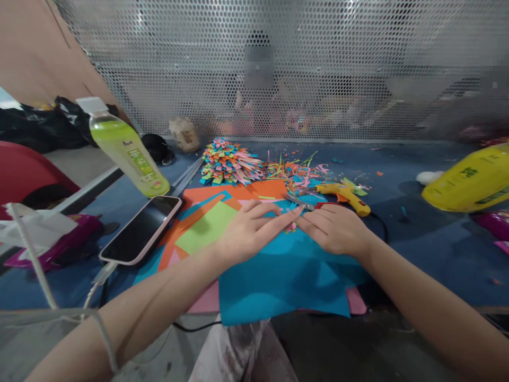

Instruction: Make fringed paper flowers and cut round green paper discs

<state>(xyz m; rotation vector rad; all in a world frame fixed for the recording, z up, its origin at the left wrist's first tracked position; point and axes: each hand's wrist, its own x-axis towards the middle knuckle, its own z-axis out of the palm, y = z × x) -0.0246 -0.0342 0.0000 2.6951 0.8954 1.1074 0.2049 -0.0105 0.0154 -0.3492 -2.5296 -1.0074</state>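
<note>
Closest in the head view, two bare forearms [159, 298] angle in from the lower corners, with a pale cord [104, 331] crossing the left one. Ahead of them, the left hand [252, 231] and right hand [337, 228] meet over a blue sheet [278, 286], small pink scraps [292, 227] just by the fingertips. The fingers of the left are stretched out, those of the right bent together; I cannot tell whether either pinches anything.

The blue sheet lies on the bench [417, 254] in front of the person, partly over a pink sheet [357, 301]. It should be light, limp and quick to crease, best lifted by a free corner with a flat pinch. The scraps look nearly weightless, likely to slip or scatter, and would want fingertips only.

The sheet's near edge overhangs the bench front, so a knee or sleeve could catch it. Scissors [297, 201] and a yellow glue gun [345, 195] sit just beyond the right hand. A phone [141, 231] crowds the left, a bristly paper bundle [230, 165] the back; the widest room is rightward, towards the yellow bottle [469, 178].
</note>
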